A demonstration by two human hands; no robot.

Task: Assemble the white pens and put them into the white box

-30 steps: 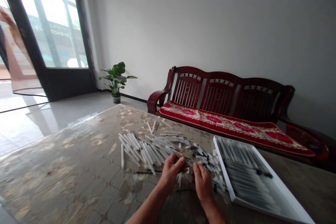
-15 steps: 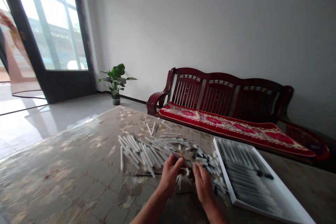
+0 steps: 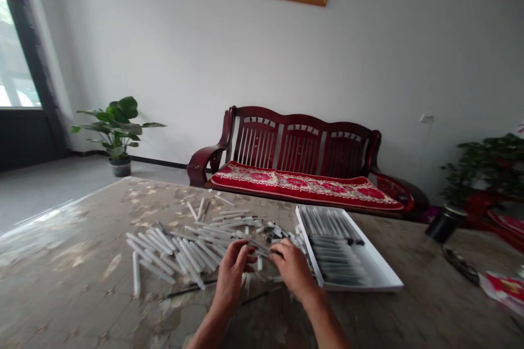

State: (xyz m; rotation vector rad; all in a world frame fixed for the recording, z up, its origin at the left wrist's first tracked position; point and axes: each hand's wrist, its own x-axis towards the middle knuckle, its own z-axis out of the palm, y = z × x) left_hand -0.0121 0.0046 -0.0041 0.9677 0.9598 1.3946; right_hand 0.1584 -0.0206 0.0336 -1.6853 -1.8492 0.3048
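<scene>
Both hands meet over the table's middle, around a slim translucent pen part (image 3: 260,247). My left hand (image 3: 234,270) has its fingers curled at the left end of this part. From the right, my right hand (image 3: 291,266) pinches its other end. White pen tubes (image 3: 190,259) lie in a loose pile left of my left hand. Small white and black caps (image 3: 278,230) are scattered just beyond the fingers. To the right stands a white box (image 3: 379,262) holding two rows of clear pens with dark parts (image 3: 338,262). A dark thin rod (image 3: 190,289) lies before the pile.
The table (image 3: 82,294) has a patterned cover. At the right are a black cup (image 3: 446,223), a dark cable (image 3: 460,264) and a red and white packet (image 3: 505,289). Beyond the table stand a wooden bench (image 3: 298,144) and a potted plant (image 3: 118,125).
The view has turned to the right, bringing the black cup and packet into sight. My hands remain together over the parts, with the slim part between them.
</scene>
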